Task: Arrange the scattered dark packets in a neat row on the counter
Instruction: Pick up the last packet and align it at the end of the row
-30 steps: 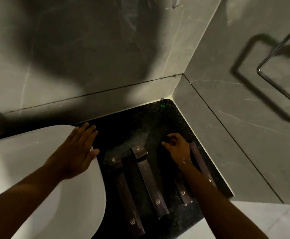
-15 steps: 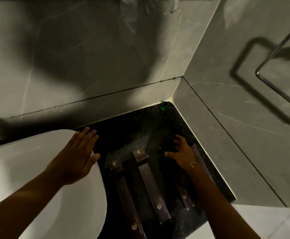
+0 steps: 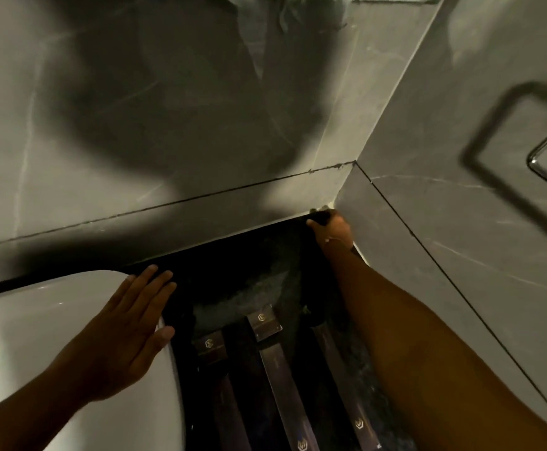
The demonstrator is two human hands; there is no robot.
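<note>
Packets (image 3: 273, 362) lie in a row behind my right grip (image 3: 332, 227), closed on something small and dark at the worktop (image 3: 259, 255) corner; left hand (image 3: 129, 333) flat, empty. Next I'd judge: retrieve it.

The right hand (image 3: 330, 230) has left the packets and reached up to the back corner of the dark counter (image 3: 249, 271), upper right of centre, fingers curled around a small dark object that is too blurred to identify. The third packet (image 3: 340, 379), earlier under that hand, now lies uncovered beside the forearm.
</note>
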